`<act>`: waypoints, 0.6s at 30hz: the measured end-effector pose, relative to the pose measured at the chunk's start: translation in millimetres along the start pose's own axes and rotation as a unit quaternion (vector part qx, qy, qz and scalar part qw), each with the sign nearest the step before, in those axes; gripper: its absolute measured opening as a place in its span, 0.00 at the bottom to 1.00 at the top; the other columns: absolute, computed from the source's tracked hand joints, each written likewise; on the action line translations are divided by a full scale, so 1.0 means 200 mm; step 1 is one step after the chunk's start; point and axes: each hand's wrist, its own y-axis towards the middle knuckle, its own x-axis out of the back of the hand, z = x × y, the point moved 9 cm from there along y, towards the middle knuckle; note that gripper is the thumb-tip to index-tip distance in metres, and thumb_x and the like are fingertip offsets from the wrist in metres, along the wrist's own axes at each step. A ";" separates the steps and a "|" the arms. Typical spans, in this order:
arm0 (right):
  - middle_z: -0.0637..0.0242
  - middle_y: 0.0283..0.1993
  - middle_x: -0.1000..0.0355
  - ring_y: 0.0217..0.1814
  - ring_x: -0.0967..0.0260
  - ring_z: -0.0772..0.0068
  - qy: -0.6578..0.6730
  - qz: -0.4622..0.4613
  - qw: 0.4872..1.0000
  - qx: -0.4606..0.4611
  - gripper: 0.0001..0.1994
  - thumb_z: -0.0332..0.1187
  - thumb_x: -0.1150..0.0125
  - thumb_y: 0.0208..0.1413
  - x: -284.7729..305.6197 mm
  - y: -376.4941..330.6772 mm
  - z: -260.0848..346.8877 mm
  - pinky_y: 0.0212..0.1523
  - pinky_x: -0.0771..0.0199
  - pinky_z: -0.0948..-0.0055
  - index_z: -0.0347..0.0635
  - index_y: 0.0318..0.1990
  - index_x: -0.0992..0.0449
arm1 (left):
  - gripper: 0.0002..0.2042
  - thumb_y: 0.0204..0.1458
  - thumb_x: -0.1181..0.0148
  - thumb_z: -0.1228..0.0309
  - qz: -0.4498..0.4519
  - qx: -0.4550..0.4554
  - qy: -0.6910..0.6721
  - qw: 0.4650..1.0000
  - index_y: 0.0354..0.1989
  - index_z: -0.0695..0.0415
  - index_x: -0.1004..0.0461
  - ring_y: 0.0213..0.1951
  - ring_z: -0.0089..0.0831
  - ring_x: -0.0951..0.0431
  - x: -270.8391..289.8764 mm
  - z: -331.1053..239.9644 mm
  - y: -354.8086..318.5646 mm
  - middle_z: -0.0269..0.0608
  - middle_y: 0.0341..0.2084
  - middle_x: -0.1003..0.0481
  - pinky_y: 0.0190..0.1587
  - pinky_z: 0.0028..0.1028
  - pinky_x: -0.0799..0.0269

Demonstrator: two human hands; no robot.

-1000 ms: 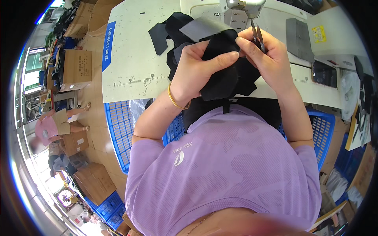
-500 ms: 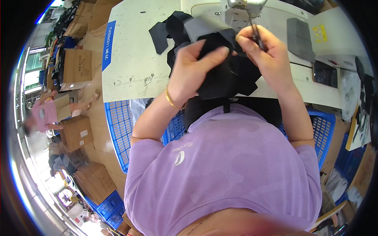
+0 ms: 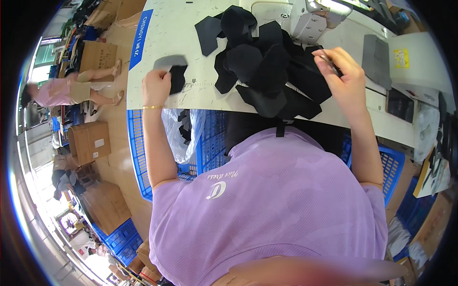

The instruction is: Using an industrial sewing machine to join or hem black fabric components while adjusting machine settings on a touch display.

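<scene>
My left hand [image 3: 156,89] is closed on a black and grey fabric piece [image 3: 178,80], held over the left part of the white worktable [image 3: 200,102]. Some motion blur softens that piece. To the right, beside the sewing machine [image 3: 310,26], my right hand [image 3: 348,78] grips a slim dark metal hand tool [image 3: 330,64]. Its shape could be snips or tweezers; the fingers cover part of it. Between my hands lies a loose heap of black fabric pieces [image 3: 257,59], overlapping and reaching the table's near edge.
A grey flat piece [image 3: 376,62] and a dark phone-like device [image 3: 400,106] lie at the table's right. Blue plastic baskets [image 3: 213,138] and a clear bag [image 3: 179,148] sit below the near edge. Cardboard boxes [image 3: 88,142] and another person [image 3: 59,90] are at far left.
My left hand has moved left, away from the heap, carrying the fabric piece. My right hand has shifted slightly right and down with the tool. The person at far left has moved.
</scene>
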 end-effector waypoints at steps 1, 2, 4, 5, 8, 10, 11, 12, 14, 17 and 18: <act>0.68 0.32 0.28 0.29 0.30 0.75 -0.067 0.005 0.997 0.037 0.07 0.27 0.38 0.54 -0.02 0.01 0.05 0.30 0.30 0.77 0.36 0.40 0.22 | 0.09 0.47 0.36 0.68 0.015 0.028 0.196 0.980 0.30 0.63 0.20 0.31 0.45 0.20 0.05 -0.03 -0.06 0.52 0.26 0.21 0.37 0.33 0.26; 0.66 0.33 0.28 0.30 0.28 0.68 -0.093 0.015 0.995 0.041 0.09 0.28 0.35 0.51 -0.05 0.02 0.06 0.32 0.27 0.73 0.39 0.40 0.22 | 0.08 0.48 0.37 0.69 -0.028 -0.013 0.159 0.987 0.28 0.63 0.21 0.31 0.47 0.22 0.13 -0.16 -0.13 0.53 0.25 0.22 0.37 0.35 0.26; 0.66 0.34 0.28 0.31 0.27 0.66 -0.145 0.012 0.986 0.084 0.10 0.29 0.35 0.50 -0.13 0.06 0.12 0.33 0.26 0.71 0.40 0.40 0.23 | 0.05 0.49 0.38 0.74 -0.101 -0.105 0.032 0.989 0.28 0.63 0.22 0.30 0.46 0.22 0.19 -0.44 -0.22 0.49 0.26 0.23 0.37 0.35 0.26; 0.66 0.34 0.28 0.33 0.26 0.64 -0.188 0.011 0.973 0.134 0.11 0.30 0.34 0.49 -0.19 0.07 0.17 0.33 0.26 0.68 0.42 0.41 0.23 | 0.03 0.49 0.39 0.76 -0.155 -0.186 -0.069 0.968 0.30 0.62 0.21 0.30 0.42 0.22 0.22 -0.59 -0.29 0.46 0.27 0.22 0.38 0.34 0.26; 0.65 0.35 0.29 0.37 0.26 0.60 -0.233 0.040 0.965 0.117 0.12 0.31 0.33 0.47 -0.30 0.13 0.14 0.35 0.25 0.65 0.43 0.40 0.24 | 0.07 0.47 0.38 0.78 -0.252 -0.343 -0.118 0.897 0.36 0.62 0.23 0.38 0.44 0.23 0.12 -0.89 -0.42 0.46 0.36 0.22 0.44 0.35 0.29; 0.63 0.35 0.28 0.37 0.26 0.58 -0.205 0.040 0.972 0.104 0.12 0.29 0.33 0.47 -0.29 0.14 0.12 0.35 0.25 0.66 0.41 0.39 0.25 | 0.18 0.50 0.39 0.75 -0.241 -0.335 -0.057 0.909 0.49 0.65 0.29 0.51 0.50 0.29 0.03 -0.86 -0.44 0.52 0.48 0.27 0.56 0.42 0.37; 0.63 0.35 0.28 0.37 0.26 0.58 -0.198 0.036 0.971 0.128 0.12 0.29 0.33 0.47 -0.28 0.14 0.14 0.35 0.25 0.66 0.41 0.39 0.25 | 0.18 0.50 0.39 0.75 -0.246 -0.329 -0.047 0.911 0.49 0.65 0.29 0.51 0.50 0.29 0.01 -0.81 -0.45 0.52 0.48 0.27 0.56 0.42 0.37; 0.62 0.34 0.27 0.35 0.26 0.59 -0.157 0.023 0.981 0.108 0.11 0.27 0.33 0.47 -0.24 0.13 0.12 0.35 0.26 0.67 0.41 0.39 0.26 | 0.23 0.51 0.40 0.72 -0.239 -0.261 -0.021 0.935 0.55 0.67 0.34 0.57 0.53 0.34 -0.03 -0.71 -0.42 0.55 0.54 0.32 0.60 0.47 0.43; 0.61 0.31 0.25 0.30 0.25 0.66 -0.079 0.006 0.995 0.059 0.09 0.24 0.35 0.50 -0.17 0.13 0.08 0.33 0.27 0.72 0.38 0.39 0.27 | 0.35 0.56 0.43 0.63 -0.104 -0.118 -0.020 0.987 0.66 0.70 0.49 0.68 0.58 0.51 -0.21 -0.48 -0.36 0.64 0.65 0.47 0.67 0.56 0.58; 0.63 0.29 0.25 0.28 0.28 0.74 -0.054 -0.041 0.997 0.042 0.07 0.26 0.35 0.54 -0.10 0.12 0.08 0.32 0.29 0.76 0.38 0.39 0.27 | 0.34 0.59 0.48 0.57 -0.124 -0.118 0.065 0.983 0.66 0.70 0.49 0.69 0.58 0.54 -0.30 -0.32 -0.28 0.64 0.66 0.49 0.68 0.55 0.61; 0.66 0.27 0.26 0.27 0.32 0.81 -0.022 -0.052 0.998 0.030 0.06 0.28 0.36 0.56 -0.09 0.12 0.07 0.31 0.31 0.79 0.37 0.39 0.26 | 0.34 0.61 0.52 0.54 -0.115 -0.131 0.035 0.984 0.67 0.70 0.49 0.70 0.56 0.56 -0.31 -0.26 -0.22 0.64 0.67 0.50 0.69 0.54 0.62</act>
